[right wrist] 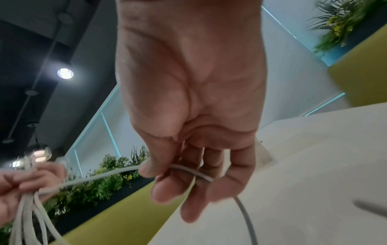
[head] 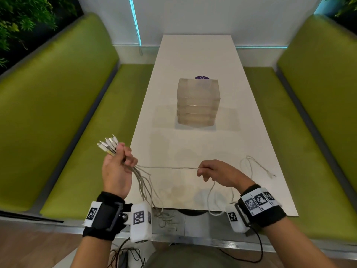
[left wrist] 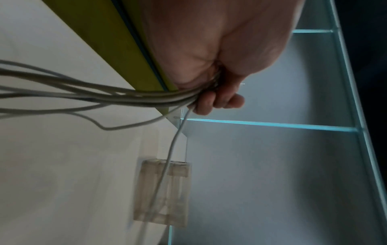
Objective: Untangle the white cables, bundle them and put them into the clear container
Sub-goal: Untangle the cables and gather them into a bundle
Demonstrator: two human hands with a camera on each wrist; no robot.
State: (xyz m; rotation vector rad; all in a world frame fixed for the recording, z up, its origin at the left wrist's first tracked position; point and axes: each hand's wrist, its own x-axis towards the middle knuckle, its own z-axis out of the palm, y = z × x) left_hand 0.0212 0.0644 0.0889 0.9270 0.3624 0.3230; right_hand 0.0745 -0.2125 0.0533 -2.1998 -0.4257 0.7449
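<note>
My left hand (head: pixel 119 161) is raised off the table's near left corner and grips several white cables (head: pixel 144 188) just below their plugs (head: pixel 109 145), which fan out above the fist. The loose lengths hang down past the table's near edge. One cable (head: pixel 170 168) runs taut from that fist rightward to my right hand (head: pixel 212 172), which pinches it between thumb and fingers (right wrist: pixel 165 190) above the table. Its tail (head: pixel 258 167) loops over the tabletop at the right. The clear container (head: pixel 198 102) stands at the middle of the white table (head: pixel 193 55), beyond both hands.
Green padded benches (head: pixel 58 117) flank the long table on both sides. A purple round sticker (head: pixel 202 77) shows behind the container. Black wires (head: pixel 125 254) lie on the floor near my legs. Plants line the walls behind the benches.
</note>
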